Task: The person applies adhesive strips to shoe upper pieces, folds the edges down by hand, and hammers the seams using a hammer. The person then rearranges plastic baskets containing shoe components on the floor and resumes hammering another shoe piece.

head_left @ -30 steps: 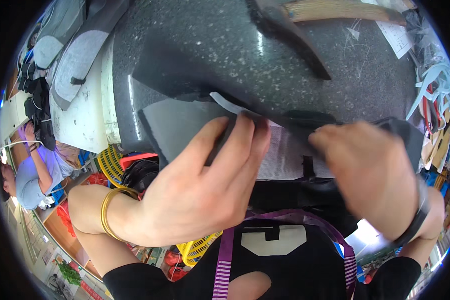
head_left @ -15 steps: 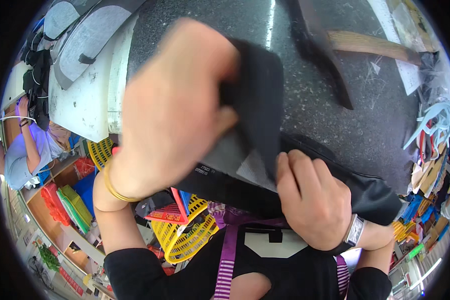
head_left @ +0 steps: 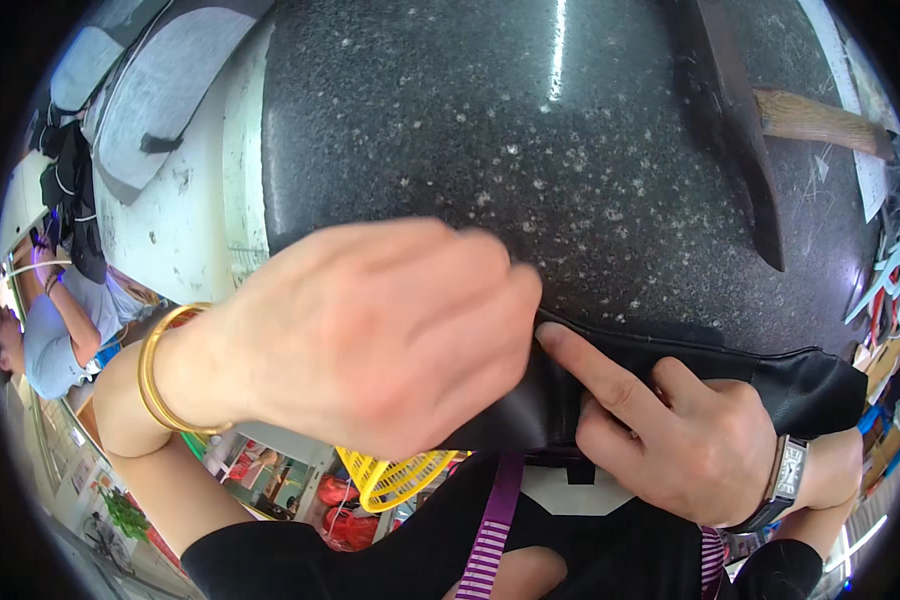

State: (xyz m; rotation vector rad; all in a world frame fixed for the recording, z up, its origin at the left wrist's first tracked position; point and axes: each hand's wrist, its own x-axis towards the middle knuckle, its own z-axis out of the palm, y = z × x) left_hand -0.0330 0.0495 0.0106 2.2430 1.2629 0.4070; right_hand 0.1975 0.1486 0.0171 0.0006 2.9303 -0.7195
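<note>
A black leather-like piece [head_left: 805, 385] with a stitched or folded far edge lies along the near side of the dark stone slab. My left hand [head_left: 380, 330], wearing a gold bangle, is closed over its left part with the knuckles up. Its fingertips are hidden and the hand is slightly blurred. On the piece's middle, my right hand [head_left: 680, 430] has its index finger stretched along the far edge, its tip close to my left hand. The thumb and other fingers are bent at the leather; a wristwatch [head_left: 785, 475] is on that wrist.
A hammer with a wooden handle [head_left: 820, 120] and long dark head lies on the speckled stone slab [head_left: 490, 140]. Grey curved panels [head_left: 170, 95] rest on a white surface at left. A yellow basket [head_left: 395, 480] is below. Another person [head_left: 65, 310] works at far left.
My left hand has come down and nearer, and the flap it lifted is now folded over. My right index finger has stretched out. The view has shifted, so the hammer appears further right.
</note>
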